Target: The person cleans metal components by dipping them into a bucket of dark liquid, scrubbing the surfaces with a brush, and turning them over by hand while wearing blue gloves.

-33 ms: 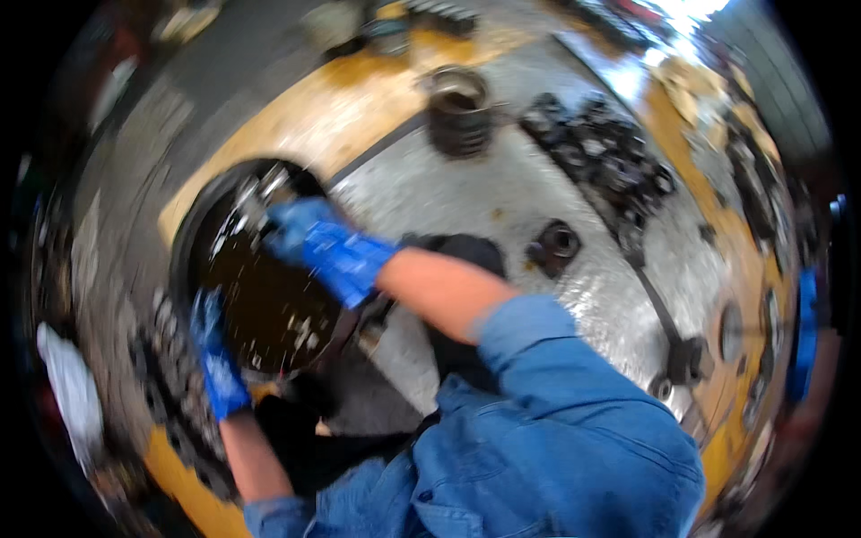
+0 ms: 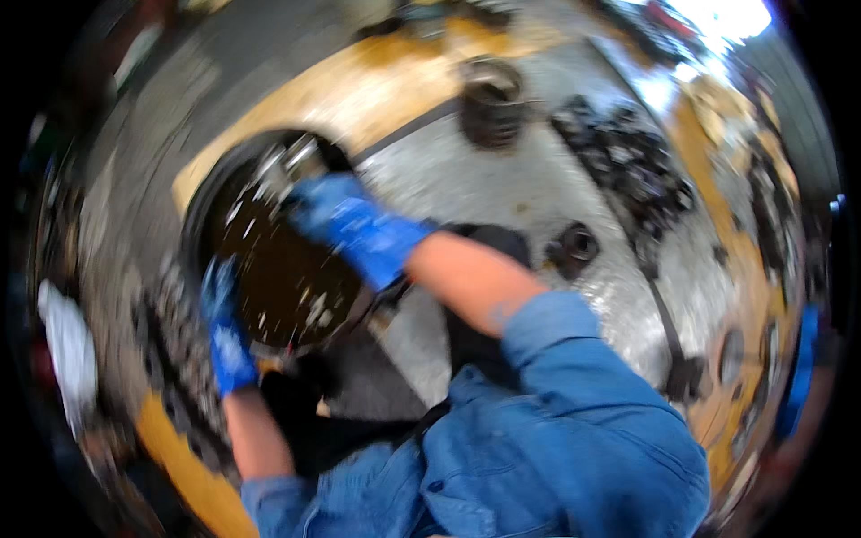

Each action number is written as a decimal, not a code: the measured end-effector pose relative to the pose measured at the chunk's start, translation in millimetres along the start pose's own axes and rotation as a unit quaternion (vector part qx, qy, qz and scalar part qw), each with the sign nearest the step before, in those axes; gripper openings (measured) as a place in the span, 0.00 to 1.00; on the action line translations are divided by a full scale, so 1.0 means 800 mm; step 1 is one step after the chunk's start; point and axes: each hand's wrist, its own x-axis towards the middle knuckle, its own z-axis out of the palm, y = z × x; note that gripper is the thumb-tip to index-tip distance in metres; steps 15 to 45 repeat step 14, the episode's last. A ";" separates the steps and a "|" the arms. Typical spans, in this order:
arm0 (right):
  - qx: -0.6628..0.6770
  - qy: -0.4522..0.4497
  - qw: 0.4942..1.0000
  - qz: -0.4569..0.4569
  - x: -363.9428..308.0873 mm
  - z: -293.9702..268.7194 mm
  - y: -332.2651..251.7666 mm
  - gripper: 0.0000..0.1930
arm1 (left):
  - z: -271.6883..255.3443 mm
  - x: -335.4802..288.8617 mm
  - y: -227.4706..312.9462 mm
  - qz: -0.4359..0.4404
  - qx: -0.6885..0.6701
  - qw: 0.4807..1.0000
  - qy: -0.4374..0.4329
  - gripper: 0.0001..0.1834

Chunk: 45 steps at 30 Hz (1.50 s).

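A round black tub (image 2: 190, 235) of dark brown liquid stands at the left, with light glints and pale flecks on its surface. My right hand (image 2: 327, 211), in a blue glove, reaches over the tub's far side. Its fingers are closed on a shiny cylindrical metal part (image 2: 305, 161), blurred by motion, at the far rim; its exact kind does not show. My left hand (image 2: 224, 314), gloved in blue too, lies along the tub's near left rim. Its fingers look stretched out and touch the rim, though blur softens them.
A stack of metal rings (image 2: 491, 112) stands on the metal sheet (image 2: 426, 166). Further right lie many dark metal parts (image 2: 623, 161), and a single dark round part (image 2: 574, 247) lies nearer. A long-handled hammer (image 2: 686, 377) is at the right. Dark toothed parts (image 2: 170, 368) lie left of the tub.
The whole view has shifted, so the tub and sheet appear further right and the tub slightly higher. More of the metal part in my right hand shows. My left hand stays by the rim.
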 end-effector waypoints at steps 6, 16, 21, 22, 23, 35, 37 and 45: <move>-0.158 -0.222 0.958 -0.083 -0.011 0.034 -0.003 0.23 | 0.011 -0.012 0.075 0.091 0.091 0.989 0.068 0.39; -0.330 -0.492 0.797 -0.117 -0.024 0.129 -0.036 0.33 | -0.068 -0.015 0.088 0.100 0.148 0.967 0.179 0.49; -0.330 -0.492 0.797 -0.117 -0.024 0.129 -0.036 0.33 | -0.068 -0.015 0.088 0.100 0.148 0.967 0.179 0.49; -0.330 -0.492 0.797 -0.117 -0.024 0.129 -0.036 0.33 | -0.068 -0.015 0.088 0.100 0.148 0.967 0.179 0.49; -0.330 -0.492 0.797 -0.117 -0.024 0.129 -0.036 0.33 | -0.068 -0.015 0.088 0.100 0.148 0.967 0.179 0.49; -0.330 -0.492 0.797 -0.117 -0.024 0.129 -0.036 0.33 | -0.068 -0.015 0.088 0.100 0.148 0.967 0.179 0.49; -0.330 -0.492 0.797 -0.117 -0.024 0.129 -0.036 0.33 | -0.068 -0.015 0.088 0.100 0.148 0.967 0.179 0.49; -0.330 -0.492 0.797 -0.117 -0.024 0.129 -0.036 0.33 | -0.068 -0.015 0.088 0.100 0.148 0.967 0.179 0.49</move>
